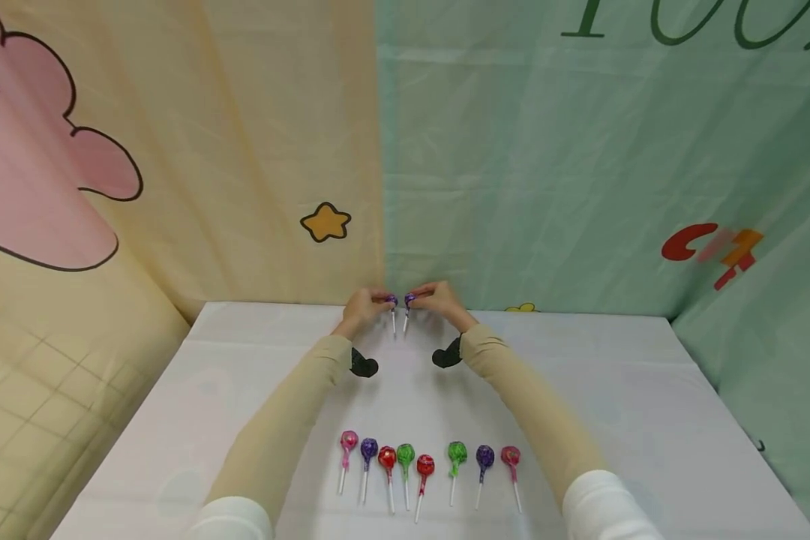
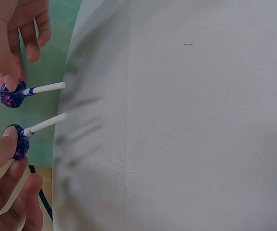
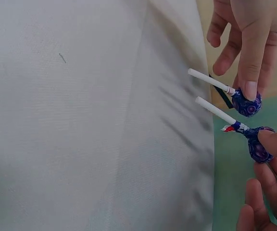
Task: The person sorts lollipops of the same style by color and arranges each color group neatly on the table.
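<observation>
At the table's far edge my left hand (image 1: pixel 360 309) pinches a purple-wrapped lollipop (image 2: pixel 19 144) by its candy ball, between thumb and fingers. Opposite it, my right hand (image 1: pixel 442 301) holds a second purple lollipop (image 3: pixel 260 147) the same way. Both white sticks point back over the white table, side by side with a small gap between them. In the left wrist view, the right hand's lollipop (image 2: pixel 14 94) appears above the left one. A bit of red shows on the wrapper neck of the right lollipop in the right wrist view.
Nearer me lies a row of lollipops on the white table (image 1: pixel 405 397): several at left, including a pink one (image 1: pixel 349 439) and a red one (image 1: pixel 425 466), and three at right, with a green one (image 1: pixel 457 452). A printed curtain (image 1: pixel 513 187) hangs behind the table.
</observation>
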`<state>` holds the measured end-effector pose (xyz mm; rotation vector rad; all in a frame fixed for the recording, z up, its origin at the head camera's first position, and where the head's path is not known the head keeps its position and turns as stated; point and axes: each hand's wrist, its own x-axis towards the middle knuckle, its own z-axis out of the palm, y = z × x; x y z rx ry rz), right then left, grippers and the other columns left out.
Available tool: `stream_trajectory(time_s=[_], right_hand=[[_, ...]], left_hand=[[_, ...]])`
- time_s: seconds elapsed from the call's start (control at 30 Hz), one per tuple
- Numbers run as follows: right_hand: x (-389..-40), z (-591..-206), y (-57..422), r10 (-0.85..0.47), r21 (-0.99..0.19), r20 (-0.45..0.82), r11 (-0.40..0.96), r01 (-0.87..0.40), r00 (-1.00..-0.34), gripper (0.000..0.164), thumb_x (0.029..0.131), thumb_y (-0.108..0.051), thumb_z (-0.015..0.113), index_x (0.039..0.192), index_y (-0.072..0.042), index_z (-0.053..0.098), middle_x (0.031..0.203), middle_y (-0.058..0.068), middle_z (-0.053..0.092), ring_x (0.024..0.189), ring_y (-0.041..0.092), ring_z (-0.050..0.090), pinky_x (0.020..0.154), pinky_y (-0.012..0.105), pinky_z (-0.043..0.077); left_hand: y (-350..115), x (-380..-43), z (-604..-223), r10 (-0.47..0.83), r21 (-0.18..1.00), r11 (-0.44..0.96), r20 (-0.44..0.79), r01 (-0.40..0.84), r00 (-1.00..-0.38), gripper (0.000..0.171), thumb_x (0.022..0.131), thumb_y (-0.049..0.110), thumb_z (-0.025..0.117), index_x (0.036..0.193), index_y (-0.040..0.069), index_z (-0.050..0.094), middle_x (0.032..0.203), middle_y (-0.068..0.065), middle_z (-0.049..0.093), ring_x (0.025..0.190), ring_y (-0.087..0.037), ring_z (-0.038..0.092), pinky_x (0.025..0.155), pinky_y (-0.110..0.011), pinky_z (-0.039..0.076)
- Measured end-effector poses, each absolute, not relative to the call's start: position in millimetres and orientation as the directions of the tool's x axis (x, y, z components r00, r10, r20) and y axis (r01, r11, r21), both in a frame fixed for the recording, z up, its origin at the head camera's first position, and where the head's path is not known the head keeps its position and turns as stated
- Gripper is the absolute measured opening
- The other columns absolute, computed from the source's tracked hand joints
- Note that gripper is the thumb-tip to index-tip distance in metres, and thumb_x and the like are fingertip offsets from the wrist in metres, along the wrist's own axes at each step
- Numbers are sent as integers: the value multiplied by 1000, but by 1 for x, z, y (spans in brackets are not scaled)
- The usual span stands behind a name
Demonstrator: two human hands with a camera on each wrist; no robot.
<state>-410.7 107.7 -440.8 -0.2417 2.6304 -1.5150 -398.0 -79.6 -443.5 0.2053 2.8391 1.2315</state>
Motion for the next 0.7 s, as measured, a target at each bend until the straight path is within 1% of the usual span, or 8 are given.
stream_trajectory(time_s=[0.13, 0.3, 0.43, 0.53, 0.6, 0.7], right_hand=[[-412, -448, 107, -169, -852, -8, 517, -82, -986, 29, 79, -12, 77, 105, 1, 72, 101, 17, 73, 82, 17, 68, 71, 28, 51], [-411, -456, 105, -150, -842, -16, 535, -67, -988, 29, 79, -13, 77, 105, 0, 73, 98, 15, 74, 81, 23, 69, 61, 22, 49], [-409, -458, 103, -128, -844, -25, 534, -47, -991, 29, 80, -12, 76, 106, 0, 72, 100, 16, 73, 83, 30, 69, 61, 24, 51], [-409, -459, 101, -108, -851, -20, 524, -39, -994, 29, 80, -11, 76, 106, 1, 72, 100, 17, 73, 83, 32, 69, 61, 25, 52], [-409, -460, 100, -97, -855, -11, 517, -40, -995, 29, 80, -10, 76, 106, 1, 72, 100, 17, 73, 80, 31, 69, 59, 23, 50], [-410, -465, 98, -87, -854, 2, 518, -47, -996, 27, 79, -10, 76, 104, 1, 73, 99, 18, 73, 70, 22, 66, 55, 18, 46]], left_hand=[[-79, -399, -449, 116, 725, 685, -13, 70, -993, 29, 91, 22, 66, 114, 5, 70, 117, -12, 69, 110, -26, 61, 92, -40, 45], [-76, -399, -458, 97, 744, 668, -41, 34, -994, 29, 90, 21, 67, 115, 5, 70, 121, -10, 67, 114, -26, 58, 94, -40, 44], [-72, -400, -461, 77, 740, 672, -53, 12, -996, 30, 91, 21, 66, 116, 6, 69, 122, -10, 66, 115, -26, 58, 95, -40, 43], [-71, -400, -463, 54, 725, 689, -62, -8, -997, 30, 91, 23, 66, 117, 8, 69, 123, -9, 67, 116, -25, 59, 95, -40, 44], [-71, -401, -464, 32, 717, 696, -66, -25, -997, 30, 91, 23, 66, 117, 9, 70, 123, -8, 67, 116, -24, 59, 95, -39, 44], [-72, -401, -466, 13, 714, 699, -66, -38, -998, 29, 91, 23, 66, 116, 9, 70, 122, -8, 68, 115, -24, 60, 94, -39, 45]])
